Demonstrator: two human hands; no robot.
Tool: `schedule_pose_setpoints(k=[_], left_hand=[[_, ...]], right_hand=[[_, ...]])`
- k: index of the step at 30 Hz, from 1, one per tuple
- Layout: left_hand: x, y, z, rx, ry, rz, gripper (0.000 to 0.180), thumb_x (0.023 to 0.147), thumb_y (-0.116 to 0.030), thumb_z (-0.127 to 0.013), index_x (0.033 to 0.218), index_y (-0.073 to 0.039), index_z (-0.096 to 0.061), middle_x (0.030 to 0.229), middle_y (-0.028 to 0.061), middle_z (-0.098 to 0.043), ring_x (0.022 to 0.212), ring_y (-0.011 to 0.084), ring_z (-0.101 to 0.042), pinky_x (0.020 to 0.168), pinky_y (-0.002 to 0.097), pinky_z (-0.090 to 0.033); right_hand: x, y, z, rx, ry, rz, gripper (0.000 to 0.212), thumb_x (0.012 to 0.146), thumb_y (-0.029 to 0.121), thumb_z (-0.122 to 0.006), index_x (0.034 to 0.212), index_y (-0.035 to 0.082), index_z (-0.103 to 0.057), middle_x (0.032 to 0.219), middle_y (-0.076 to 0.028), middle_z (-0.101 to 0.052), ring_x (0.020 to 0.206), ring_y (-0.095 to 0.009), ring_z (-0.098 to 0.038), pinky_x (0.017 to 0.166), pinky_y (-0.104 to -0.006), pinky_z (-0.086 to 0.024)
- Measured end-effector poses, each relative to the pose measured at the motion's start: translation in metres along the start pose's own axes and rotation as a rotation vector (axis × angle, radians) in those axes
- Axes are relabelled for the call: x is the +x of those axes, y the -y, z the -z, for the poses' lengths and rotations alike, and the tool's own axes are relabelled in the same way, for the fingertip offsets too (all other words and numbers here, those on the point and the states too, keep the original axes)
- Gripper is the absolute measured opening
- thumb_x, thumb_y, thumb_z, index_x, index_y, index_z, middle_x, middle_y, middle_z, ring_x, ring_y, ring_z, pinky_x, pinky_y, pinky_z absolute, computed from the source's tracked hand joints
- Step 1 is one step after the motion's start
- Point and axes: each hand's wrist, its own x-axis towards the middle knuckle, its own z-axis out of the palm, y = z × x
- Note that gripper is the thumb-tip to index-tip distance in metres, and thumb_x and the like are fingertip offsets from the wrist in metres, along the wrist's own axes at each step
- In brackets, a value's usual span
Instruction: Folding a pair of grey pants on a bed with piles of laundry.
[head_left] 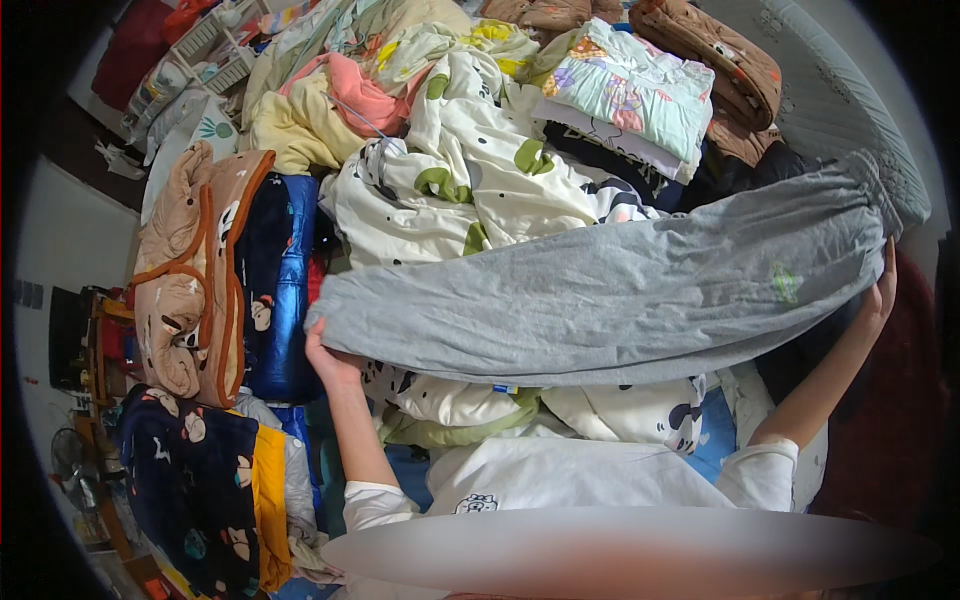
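A pair of grey sweatpants [600, 300] is stretched sideways in front of me, folded lengthwise, with a small green print near the waist end. My left hand [332, 358] grips the narrow leg end, its fingers partly hidden behind the cloth. At the gathered elastic waist, my right hand [882, 288] holds the other end, its fingers mostly behind the fabric. Beneath and beyond the pants lies a crumpled white blanket [480, 170] with green and black patches.
Folded brown padded clothing [185, 290] and a navy patterned garment [190, 480] lie at the left. Farther off sit a stack of folded light clothes [640, 90], a yellow cloth [300, 125] and a pink cloth [360, 95]. A pale padded headboard [840, 90] stands at the far right.
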Motion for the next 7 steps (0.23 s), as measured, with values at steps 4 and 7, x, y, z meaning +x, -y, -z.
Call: schedule_pose_setpoints(k=[4, 7], left_hand=[[-0.026, -0.029, -0.037, -0.013, 0.012, -0.264, 0.056, 0.081, -0.029, -0.055, 0.129, -0.002, -0.047, 0.13, 0.0136, -0.052, 0.119, 0.0305, -0.05, 0.1, 0.0452, -0.04], [-0.051, -0.054, -0.055, -0.012, 0.161, -0.394, 0.067, 0.082, -0.035, -0.054, 0.137, -0.001, -0.039, 0.138, 0.0139, -0.046, 0.125, 0.0326, -0.045, 0.104, 0.047, -0.037]], right_hand=[[0.037, 0.008, -0.032, -0.012, 0.046, -0.019, 0.031, 0.097, 0.018, -0.05, 0.12, -0.001, -0.057, 0.12, -0.014, -0.061, 0.111, -0.025, -0.058, 0.1, -0.0403, -0.044], [0.068, 0.016, -0.03, 0.054, 0.089, -0.047, 0.035, 0.096, 0.019, -0.05, 0.125, 0.0, -0.052, 0.126, -0.016, -0.057, 0.116, -0.027, -0.054, 0.101, -0.0422, -0.043]])
